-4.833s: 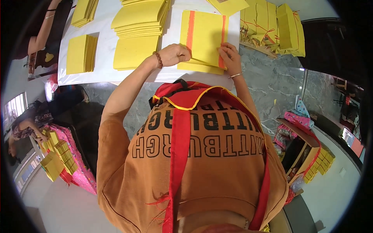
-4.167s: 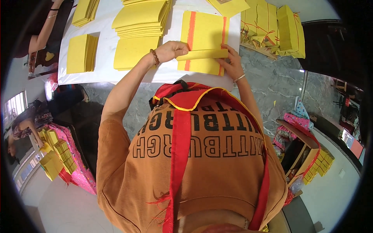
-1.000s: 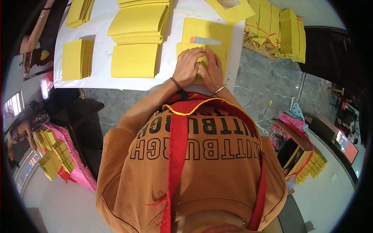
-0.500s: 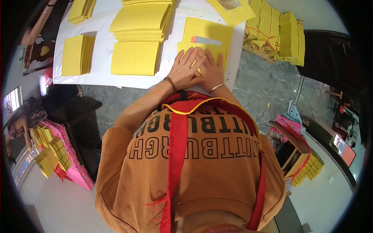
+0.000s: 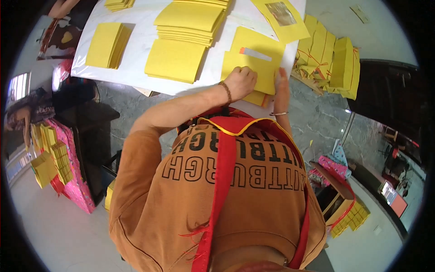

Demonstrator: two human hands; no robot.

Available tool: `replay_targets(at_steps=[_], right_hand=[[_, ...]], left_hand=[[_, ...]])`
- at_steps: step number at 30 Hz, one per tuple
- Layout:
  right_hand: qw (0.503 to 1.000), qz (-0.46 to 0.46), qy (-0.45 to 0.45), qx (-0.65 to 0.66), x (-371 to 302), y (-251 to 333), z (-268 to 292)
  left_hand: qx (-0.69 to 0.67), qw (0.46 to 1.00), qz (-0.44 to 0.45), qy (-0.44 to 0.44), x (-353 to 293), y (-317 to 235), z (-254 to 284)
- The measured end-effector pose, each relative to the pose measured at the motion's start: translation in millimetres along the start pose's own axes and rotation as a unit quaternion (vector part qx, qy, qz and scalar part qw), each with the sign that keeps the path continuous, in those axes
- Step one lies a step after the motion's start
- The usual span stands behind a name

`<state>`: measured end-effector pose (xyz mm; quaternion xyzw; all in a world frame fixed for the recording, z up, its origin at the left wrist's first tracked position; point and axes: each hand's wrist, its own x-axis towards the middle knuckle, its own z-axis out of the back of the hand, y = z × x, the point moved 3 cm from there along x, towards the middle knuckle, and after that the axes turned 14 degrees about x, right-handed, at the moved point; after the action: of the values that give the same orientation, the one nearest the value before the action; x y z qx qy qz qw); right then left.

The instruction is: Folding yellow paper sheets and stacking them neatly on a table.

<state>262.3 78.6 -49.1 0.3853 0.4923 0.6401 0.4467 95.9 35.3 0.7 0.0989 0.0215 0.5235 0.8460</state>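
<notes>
A folded yellow paper piece [image 5: 263, 73] lies near the right edge of the white-covered table, with a pale strip [image 5: 257, 55] with an orange end along its fold. Knuckles up, my left hand [image 5: 241, 83] is closed and rests on this paper; what its fingers hold, if anything, is hidden. Beside the paper's right edge, my right hand [image 5: 282, 88] stands on its side with fingers stretched out, nothing visible in it. Beneath the folded piece, another yellow layer [image 5: 257, 98] sticks out toward me. A yellow sheet with a clear window [image 5: 292, 31] lies beyond.
Stacks of folded yellow paper [image 5: 174, 60] and a smaller pile [image 5: 106, 47] stand on the white table [image 5: 136, 75] to the left. Tied yellow bundles [image 5: 324, 56] are right of the table. A pink-covered surface [image 5: 77, 167] with yellow packets is at far left; another person's arm [image 5: 61, 8] shows at top left.
My overlapped flat hands have parted. The left has closed on top of the paper, and the right has moved to the paper's right edge. The view has shifted, so the table appears tilted.
</notes>
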Motion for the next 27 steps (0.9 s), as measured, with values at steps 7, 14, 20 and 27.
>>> replay_targets(at_steps=[7, 14, 20, 27], right_hand=[[0.935, -0.100, -0.181, 0.288, -1.1, 14.0, 17.8], [0.977, -0.096, -0.114, 0.155, -3.0, 15.1, 3.2], [0.974, -0.090, -0.105, 0.178, -0.4, 9.0, 0.2], [0.975, -0.053, -0.115, 0.181, -1.4, -10.7, 2.1]], left_hand=[[-0.157, 0.965, -0.007, -0.212, -56.6, 75.3, 83.7], [0.064, 0.981, 0.137, -0.119, -153.7, 153.4, 21.7], [0.070, 0.985, 0.139, -0.079, -151.1, 156.6, 2.0], [0.079, 0.988, 0.125, 0.046, -159.1, 146.2, -22.4]])
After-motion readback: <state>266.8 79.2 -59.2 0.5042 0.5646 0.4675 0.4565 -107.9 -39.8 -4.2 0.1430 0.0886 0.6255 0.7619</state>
